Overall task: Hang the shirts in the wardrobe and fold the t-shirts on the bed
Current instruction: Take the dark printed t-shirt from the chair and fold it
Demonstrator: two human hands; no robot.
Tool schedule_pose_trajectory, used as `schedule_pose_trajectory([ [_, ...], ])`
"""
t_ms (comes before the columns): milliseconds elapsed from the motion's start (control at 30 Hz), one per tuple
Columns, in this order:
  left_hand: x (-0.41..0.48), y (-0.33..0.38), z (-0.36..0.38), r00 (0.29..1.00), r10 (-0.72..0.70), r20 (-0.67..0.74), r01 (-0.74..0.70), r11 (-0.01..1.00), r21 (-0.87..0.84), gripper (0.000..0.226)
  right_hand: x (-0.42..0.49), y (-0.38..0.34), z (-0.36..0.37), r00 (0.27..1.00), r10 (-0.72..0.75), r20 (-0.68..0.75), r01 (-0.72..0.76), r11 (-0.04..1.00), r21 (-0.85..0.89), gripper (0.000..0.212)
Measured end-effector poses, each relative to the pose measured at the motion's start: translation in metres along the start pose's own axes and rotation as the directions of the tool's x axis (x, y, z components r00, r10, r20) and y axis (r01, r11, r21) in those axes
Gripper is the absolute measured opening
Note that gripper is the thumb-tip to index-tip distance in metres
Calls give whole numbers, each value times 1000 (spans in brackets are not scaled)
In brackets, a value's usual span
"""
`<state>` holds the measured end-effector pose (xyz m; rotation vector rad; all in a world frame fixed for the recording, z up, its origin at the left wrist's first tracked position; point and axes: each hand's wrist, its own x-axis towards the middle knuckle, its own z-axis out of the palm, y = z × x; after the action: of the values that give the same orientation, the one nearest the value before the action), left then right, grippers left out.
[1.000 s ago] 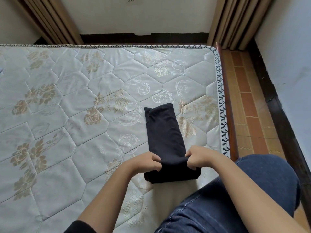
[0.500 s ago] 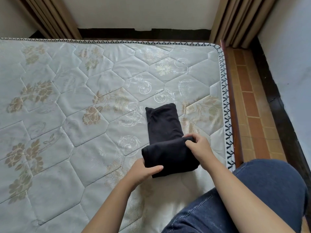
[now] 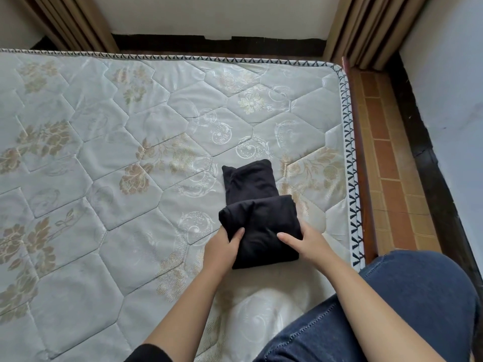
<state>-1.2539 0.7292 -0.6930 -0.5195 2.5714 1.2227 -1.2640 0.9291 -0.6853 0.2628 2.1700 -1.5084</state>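
Nearest, at 5 o'clock of the view: a knee point(image 3: 392, 309) in blue jeans.

Left hand point(image 3: 224, 248) and right hand point(image 3: 305, 241) both grip the near fold of the black t-shirt point(image 3: 261, 218), thumbs on top, at its 7 and 4 o'clock corners.

The t-shirt lies on the bed point(image 3: 130, 205) close to the right edge. The thick doubled part is near, with a thinner strip running to 12 o'clock.

Judgement: carry the fold to 12 o'clock with both hands level, line its edge up with the far hem, then press flat so the layers don't skew.

Fingers are hidden under the cloth. The layer count and neckline are unreadable in the black fabric.

No shirts or wardrobe are in view. Beyond are the tiled floor point(image 3: 379, 152) at 3 o'clock and curtains point(image 3: 366, 27) at 1 o'clock.
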Motion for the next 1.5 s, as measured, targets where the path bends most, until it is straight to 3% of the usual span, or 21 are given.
schedule_pose_trajectory([
  [233, -2, 0, 9, 996, -86, -36, 90, 987, 133, 35, 12, -7, 13, 993, 49, -105, -88, 904, -419, 41],
  [500, -10, -1, 16, 965, -246, -92, 252, 966, 53, 45, 8, -5, 23, 959, 148, -242, -248, 850, -464, 45],
  [567, -13, -2, 16, 951, -248, -185, 259, 965, 37, 39, 4, -4, 23, 949, 50, -310, -221, 809, -545, 43],
  [600, -14, -4, 17, 944, -170, -282, 200, 976, 81, 35, 2, -1, 22, 923, -90, -375, -163, 791, -590, 41],
  [667, -13, -9, 21, 884, 158, -440, -42, 964, 263, 33, 5, 1, 26, 812, -416, -410, 14, 716, -698, 39],
  [700, -12, -10, 24, 847, 320, -424, -181, 924, 336, 37, 6, -2, 31, 769, -530, -357, 121, 670, -732, 41],
  [767, -11, -14, 34, 796, 563, -222, -429, 784, 449, 45, 8, -4, 45, 765, -633, -118, 300, 513, -804, 48],
  [833, -9, -18, 38, 771, 637, -5, -542, 659, 521, 50, 8, 0, 56, 805, -586, 93, 363, 362, -859, 54],
  [900, -6, -27, 39, 793, 599, 106, -545, 623, 561, 52, 10, 9, 56, 850, -499, 172, 369, 329, -869, 56],
  [1000, -4, -29, 34, 848, 516, 122, -477, 643, 599, 56, 14, 8, 43, 920, -360, 156, 300, 386, -872, 58],
  [1133, -9, -30, 26, 901, 427, 81, -383, 692, 612, 60, 16, 8, 35, 942, -306, 139, 259, 399, -880, 72],
  [1267, -14, -38, 19, 901, 419, 109, -387, 666, 638, 59, 9, 7, 27, 987, -150, 62, 133, 519, -845, 81],
  [1367, -16, -44, 14, 875, 465, 137, -427, 604, 673, 60, 6, 8, 15, 996, -78, 44, 79, 531, -844, 71],
  [1433, -20, -51, 11, 844, 507, 172, -473, 555, 684, 66, 2, 8, 11, 974, -222, 30, 133, 461, -877, 77],
  [1500, -26, -57, 8, 789, 563, 246, -555, 481, 679, 81, 0, 11, 12, 918, -378, 121, 253, 322, -912, 82],
])
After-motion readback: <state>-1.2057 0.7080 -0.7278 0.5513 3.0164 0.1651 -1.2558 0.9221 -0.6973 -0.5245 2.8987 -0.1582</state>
